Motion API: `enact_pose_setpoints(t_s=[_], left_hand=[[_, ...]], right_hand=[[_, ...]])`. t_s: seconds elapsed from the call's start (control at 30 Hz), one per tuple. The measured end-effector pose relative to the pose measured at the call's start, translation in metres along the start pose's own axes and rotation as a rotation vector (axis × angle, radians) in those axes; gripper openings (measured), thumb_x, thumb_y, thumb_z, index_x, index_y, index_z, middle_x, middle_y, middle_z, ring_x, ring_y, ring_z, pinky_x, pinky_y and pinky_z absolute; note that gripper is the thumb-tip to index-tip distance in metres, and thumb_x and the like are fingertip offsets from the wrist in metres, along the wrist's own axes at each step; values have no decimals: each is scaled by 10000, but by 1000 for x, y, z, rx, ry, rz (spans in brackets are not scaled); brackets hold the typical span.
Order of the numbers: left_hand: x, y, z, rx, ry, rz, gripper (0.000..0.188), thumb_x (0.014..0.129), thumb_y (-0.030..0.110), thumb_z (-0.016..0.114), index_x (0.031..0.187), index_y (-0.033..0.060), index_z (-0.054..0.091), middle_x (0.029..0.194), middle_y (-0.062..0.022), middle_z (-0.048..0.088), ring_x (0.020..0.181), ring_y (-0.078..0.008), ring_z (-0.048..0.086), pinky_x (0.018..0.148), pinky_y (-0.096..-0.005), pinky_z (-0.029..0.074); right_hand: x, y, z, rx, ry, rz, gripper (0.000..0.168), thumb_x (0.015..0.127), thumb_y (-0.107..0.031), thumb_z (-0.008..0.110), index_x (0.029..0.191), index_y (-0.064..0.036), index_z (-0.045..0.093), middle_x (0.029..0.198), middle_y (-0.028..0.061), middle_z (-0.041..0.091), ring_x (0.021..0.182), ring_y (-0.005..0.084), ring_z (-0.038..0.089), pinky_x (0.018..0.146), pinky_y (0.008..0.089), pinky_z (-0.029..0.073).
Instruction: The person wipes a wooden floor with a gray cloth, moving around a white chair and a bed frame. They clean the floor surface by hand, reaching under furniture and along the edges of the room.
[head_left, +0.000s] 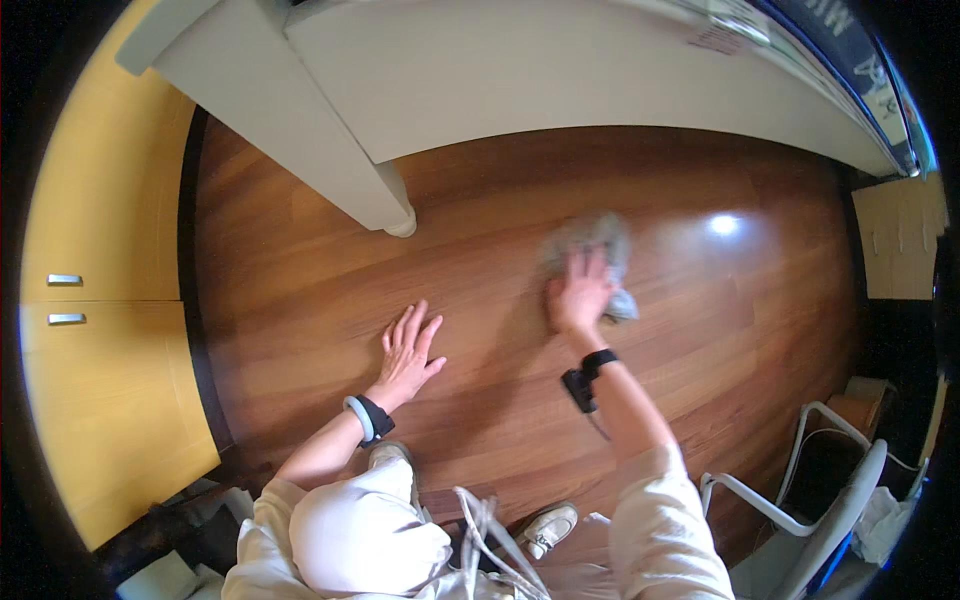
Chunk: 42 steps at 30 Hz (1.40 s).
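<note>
On the wood-plank floor (480, 262), my right hand (583, 292) presses on a crumpled grey cloth (611, 232), its fingers lying over it; hand and cloth are blurred. My left hand (409, 356) is to the left of it with its fingers spread and nothing in them, low over or on the floor. Each wrist has a black band, and the left wrist also has a pale ring-shaped bracelet (360, 418). Whether the right fingers curl around the cloth cannot be told.
A white furniture panel with a leg (401, 222) stands ahead. Yellow cabinets (112, 360) line the left side. At the lower right is a chair with a pale metal frame (761, 501). My light shoes (551, 527) rest on the floor. A bright reflection shows at the right.
</note>
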<state>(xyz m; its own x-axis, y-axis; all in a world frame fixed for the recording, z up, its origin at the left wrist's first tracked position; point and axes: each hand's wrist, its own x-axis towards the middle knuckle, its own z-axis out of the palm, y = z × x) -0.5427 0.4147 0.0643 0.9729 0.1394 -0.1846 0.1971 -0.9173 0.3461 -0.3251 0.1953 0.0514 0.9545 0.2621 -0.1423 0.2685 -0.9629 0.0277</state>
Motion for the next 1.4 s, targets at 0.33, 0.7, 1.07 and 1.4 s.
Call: enact_pose_setpoints(t_s=[0.33,0.7,1.07,1.4], left_hand=[[28,-35,-1,142,88,-171,858,760,532,663,1424,93,342,1547,-160,145,1419,-391,106,1110,-579,110],[36,-38,-6,118,18,-134,920,754,520,693,1451,74,291,1546,-195,107,1416,-422,77,1106,-601,88],[21,-51,-7,55,30,-168,1071,616,595,751,1443,81,305,1555,-170,112,1424,-402,81,1113,-587,86],[35,-42,4,133,34,-129,1088,647,640,702,1469,91,248,1559,-174,92,1425,-405,75,1115,-592,83]], right_hand=[[-67,114,36,194,120,-653,574,632,-226,719,1196,-240,617,1428,118,402,1230,353,442,959,543,374],[106,-62,18,-32,-1,-132,556,916,-425,466,1417,-195,391,1517,130,257,1354,403,275,1027,610,276],[-65,-23,19,197,-32,-1210,472,679,-273,688,1139,-230,586,1360,88,454,1195,275,468,905,529,424],[17,-27,51,-109,80,-55,501,871,-397,530,1328,-210,454,1480,130,302,1308,401,322,959,632,324]])
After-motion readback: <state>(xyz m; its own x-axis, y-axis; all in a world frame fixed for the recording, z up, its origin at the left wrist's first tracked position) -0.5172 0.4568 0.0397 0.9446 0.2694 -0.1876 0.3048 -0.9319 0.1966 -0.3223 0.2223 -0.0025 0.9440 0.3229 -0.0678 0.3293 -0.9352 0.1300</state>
